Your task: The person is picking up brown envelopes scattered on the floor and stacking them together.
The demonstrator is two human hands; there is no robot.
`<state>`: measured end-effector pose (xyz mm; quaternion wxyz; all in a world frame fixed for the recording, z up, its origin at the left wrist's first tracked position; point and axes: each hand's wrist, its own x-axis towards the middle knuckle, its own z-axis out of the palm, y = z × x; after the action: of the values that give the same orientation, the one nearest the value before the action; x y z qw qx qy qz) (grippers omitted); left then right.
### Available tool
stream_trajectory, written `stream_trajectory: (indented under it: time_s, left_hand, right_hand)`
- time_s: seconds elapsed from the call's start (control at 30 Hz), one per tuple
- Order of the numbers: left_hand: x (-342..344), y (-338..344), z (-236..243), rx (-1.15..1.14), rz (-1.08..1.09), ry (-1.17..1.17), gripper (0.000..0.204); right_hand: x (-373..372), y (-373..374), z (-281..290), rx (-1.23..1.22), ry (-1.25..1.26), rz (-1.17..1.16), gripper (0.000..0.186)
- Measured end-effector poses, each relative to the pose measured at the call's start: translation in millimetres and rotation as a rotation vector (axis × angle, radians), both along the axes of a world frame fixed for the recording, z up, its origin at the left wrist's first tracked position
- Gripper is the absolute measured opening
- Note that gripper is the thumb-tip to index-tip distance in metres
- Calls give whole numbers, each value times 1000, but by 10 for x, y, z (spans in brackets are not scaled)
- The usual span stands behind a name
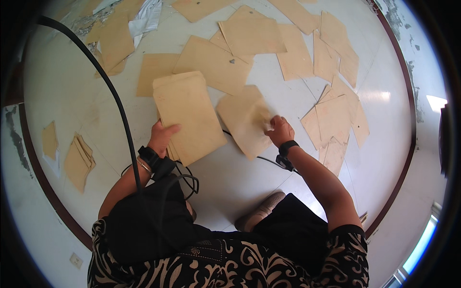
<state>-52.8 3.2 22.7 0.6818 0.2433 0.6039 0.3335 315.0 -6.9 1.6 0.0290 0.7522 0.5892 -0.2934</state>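
My left hand [162, 136] is closed on a stack of tan paper envelopes [192, 117], its thumb lying across the top one. To the right, my right hand [280, 130] pinches the right edge of a single tan envelope [242, 115]. That envelope is tilted and partly smeared by motion near my fingers. A small gap separates it from the stack. Just beyond the stack, another envelope [156, 72] lies flat on the floor.
Many loose envelopes [252, 36] cover the far floor, with overlapping ones [331, 120] at the right. Small piles [79, 161] lie at the left. A black cable [115, 91] arches past my left arm. Crumpled white sheets [144, 19] lie far left. Walls bound both sides.
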Motion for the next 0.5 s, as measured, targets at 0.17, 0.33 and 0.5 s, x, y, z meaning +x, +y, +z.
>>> stream_trajectory:
  time_s: [0.17, 0.33, 0.5]
  left_hand:
    - [-95, -29, -17, -36, 21, -8, 39]
    - [-74, -43, -105, -109, -204, -129, 42]
    - [153, -151, -100, -94, -269, -251, 49]
  right_hand:
    - [266, -55, -140, 37, 173, 8, 21]
    - [517, 111, 360, -235, 997, -369, 14]
    - [16, 73, 344, -310, 952, -369, 13]
